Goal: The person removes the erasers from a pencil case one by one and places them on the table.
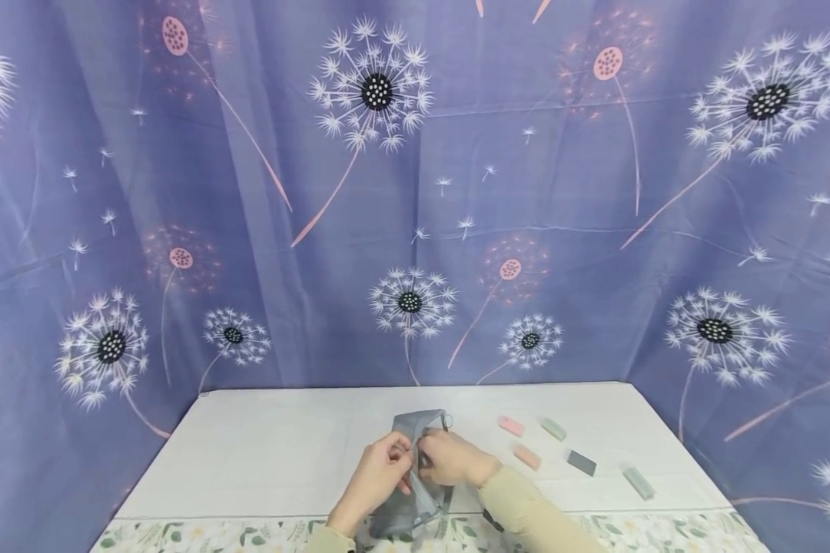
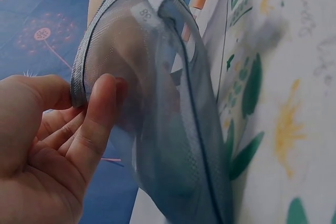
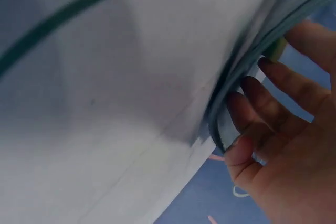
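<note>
A grey-blue see-through mesh zip pouch (image 1: 396, 513) stands tilted between both hands, over the front of the white table. My left hand (image 1: 376, 475) pinches the zipper edge (image 2: 79, 85) between thumb and fingers. At the opposite side, my right hand (image 1: 453, 458) grips the pouch's rim, its fingers curled at the dark-trimmed edge (image 3: 247, 64) in the right wrist view. A sliver of something yellow-green (image 3: 275, 50) shows behind those fingers; its kind cannot be made out. Through the mesh in the left wrist view, the right hand appears only blurred.
Several small rectangular blocks lie to the right: pink (image 1: 512, 426), green (image 1: 553, 428), orange (image 1: 527, 456), dark grey (image 1: 582, 462) and pale green (image 1: 639, 483). A floral cloth (image 1: 615, 530) covers the table's front edge. Purple dandelion curtains (image 1: 456, 192) enclose the back and sides.
</note>
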The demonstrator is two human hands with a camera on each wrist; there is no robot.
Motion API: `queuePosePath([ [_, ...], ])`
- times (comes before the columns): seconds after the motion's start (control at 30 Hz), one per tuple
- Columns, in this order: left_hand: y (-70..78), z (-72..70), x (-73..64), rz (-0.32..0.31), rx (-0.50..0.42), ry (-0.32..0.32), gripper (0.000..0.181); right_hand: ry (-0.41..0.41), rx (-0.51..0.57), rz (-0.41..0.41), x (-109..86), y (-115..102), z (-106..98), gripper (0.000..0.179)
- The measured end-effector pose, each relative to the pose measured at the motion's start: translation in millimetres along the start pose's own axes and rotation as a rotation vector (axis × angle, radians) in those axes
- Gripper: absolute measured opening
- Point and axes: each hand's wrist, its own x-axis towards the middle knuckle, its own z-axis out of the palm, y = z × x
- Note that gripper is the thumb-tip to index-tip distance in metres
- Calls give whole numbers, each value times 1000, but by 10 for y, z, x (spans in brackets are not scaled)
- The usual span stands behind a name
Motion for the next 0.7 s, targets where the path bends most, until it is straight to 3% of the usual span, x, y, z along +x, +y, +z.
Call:
queuePosePath([
  [0.2, -47, -11, 0, 6, -8, 3, 10, -25, -6, -22, 17, -13, 42, 24],
  [0.43, -41, -35, 4, 8, -10, -4, 9, -51, 73, -47, 10, 94, 42, 20],
  [0.7, -71, -26, 13, 0, 12, 7, 10, -55, 92, -144, -25, 146, -23, 20],
])
